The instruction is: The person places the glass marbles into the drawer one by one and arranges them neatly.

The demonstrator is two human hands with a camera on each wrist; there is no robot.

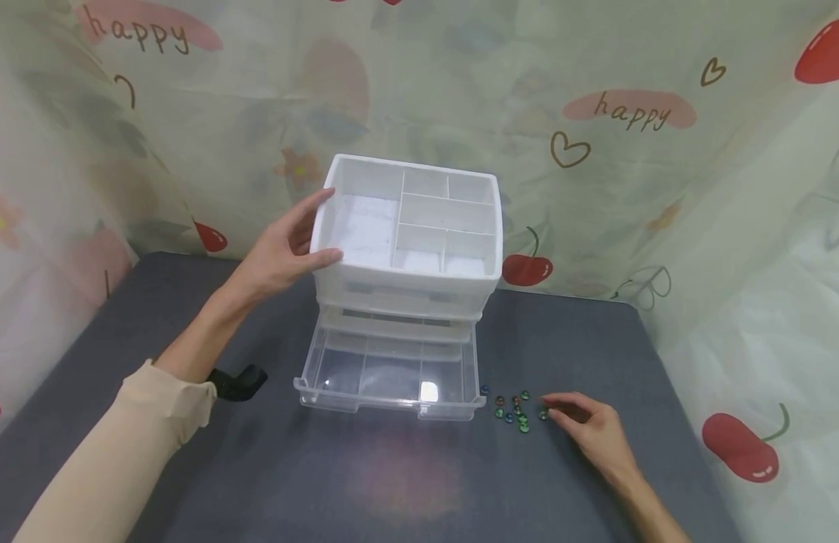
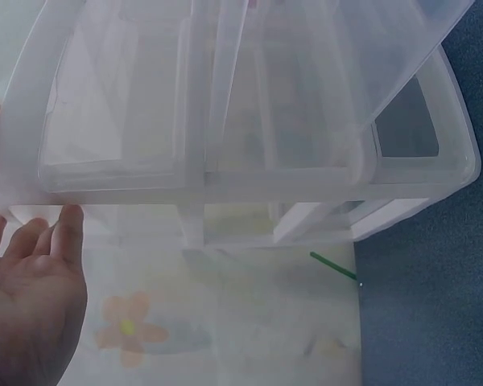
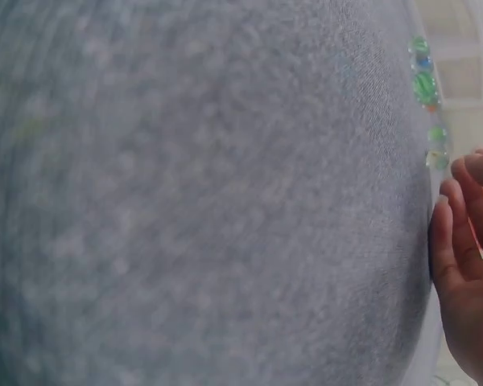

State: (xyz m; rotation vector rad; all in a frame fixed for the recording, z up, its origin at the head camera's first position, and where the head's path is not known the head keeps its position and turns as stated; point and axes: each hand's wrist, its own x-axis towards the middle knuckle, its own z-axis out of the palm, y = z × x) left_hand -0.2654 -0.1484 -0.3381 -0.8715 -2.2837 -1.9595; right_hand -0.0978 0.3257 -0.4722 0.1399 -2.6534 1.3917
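Over there, the head camera looks forward and down across the desk (image 1: 256, 467), the left-wrist one faces the drawer unit (image 1: 405, 294) close up, and the right-wrist one skims low, catching marbles (image 1: 524, 427) the head view shares.

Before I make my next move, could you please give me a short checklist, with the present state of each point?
1. Organizer steadied: ok. The left hand holds the left side of the white organizer.
2. Drawer open: ok. The clear drawer stands out at the front.
3. Marbles inside the drawer: not ok. The marbles I can see lie on the dark table, to the drawer's right.
4. Right hand in position: ok. The right hand is beside the marbles.
5. Marble pinched: cannot tell. One marble is right at the fingertips, but a firm grip does not show.
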